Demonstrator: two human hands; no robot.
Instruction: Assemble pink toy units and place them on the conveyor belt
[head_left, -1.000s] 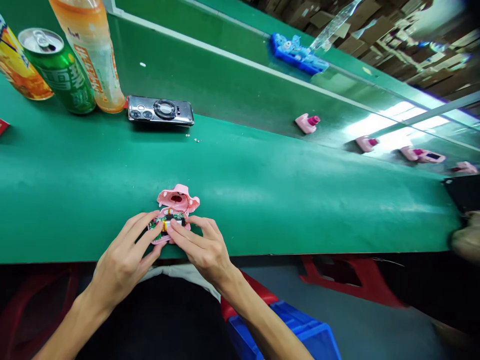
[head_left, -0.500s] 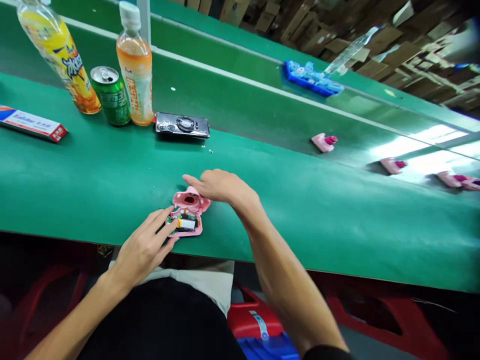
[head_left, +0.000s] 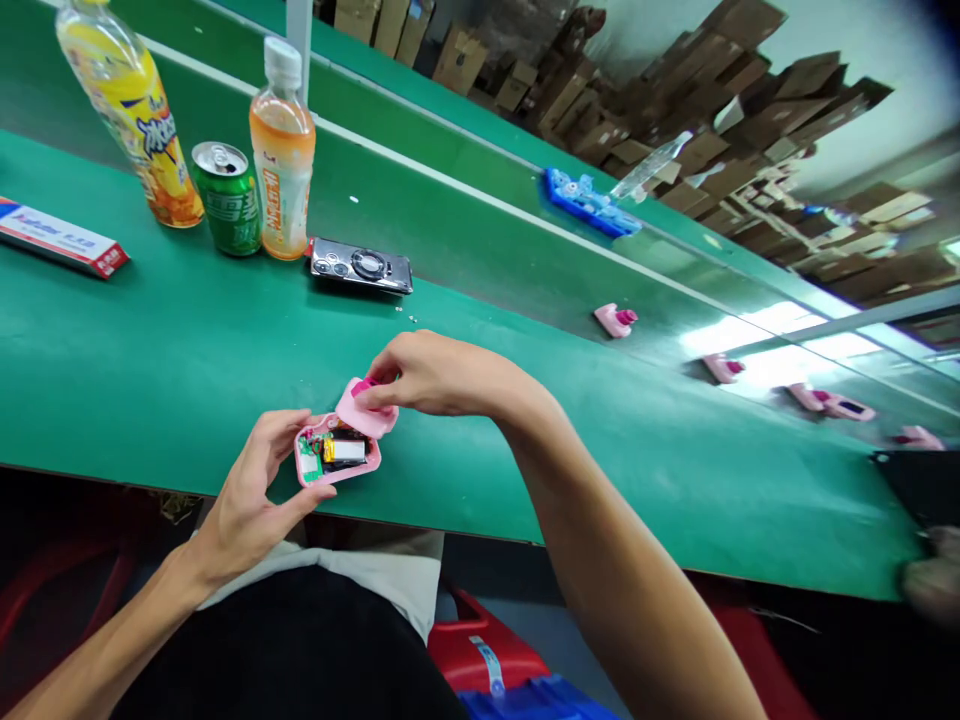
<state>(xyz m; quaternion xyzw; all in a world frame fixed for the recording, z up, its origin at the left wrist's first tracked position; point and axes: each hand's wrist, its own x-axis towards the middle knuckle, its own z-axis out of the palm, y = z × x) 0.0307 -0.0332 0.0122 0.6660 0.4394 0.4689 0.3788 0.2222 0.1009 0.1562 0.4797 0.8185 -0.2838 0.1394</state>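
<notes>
A pink half-shell (head_left: pixel 374 465) lies on the green table with its inside up, showing a green circuit board (head_left: pixel 310 462) and a silver battery (head_left: pixel 346 451) with yellow tape. My left hand (head_left: pixel 259 487) grips this shell at its left end, fingers at the upper edge and thumb at the lower. With thumb and fingers, my right hand (head_left: pixel 405 375) holds a pink cover (head_left: pixel 355 409) by its magenta part, outer side up. The cover is tilted over the upper right edge of the half-shell.
Behind stand a yellow-labelled bottle (head_left: pixel 154 135), a green can (head_left: pixel 227 200) and an orange bottle (head_left: pixel 283 150), beside a phone (head_left: pixel 361 265). A long box (head_left: pixel 56 237) lies left. Pink units (head_left: pixel 616 320) and a blue tray (head_left: pixel 589 203) sit on the belt. A blurred hand (head_left: pixel 934 580) shows far right.
The pink cover has been turned over, outer side up, and my right hand has taken hold of it. My left hand and the half-shell have shifted left. The pink units appear further left in view.
</notes>
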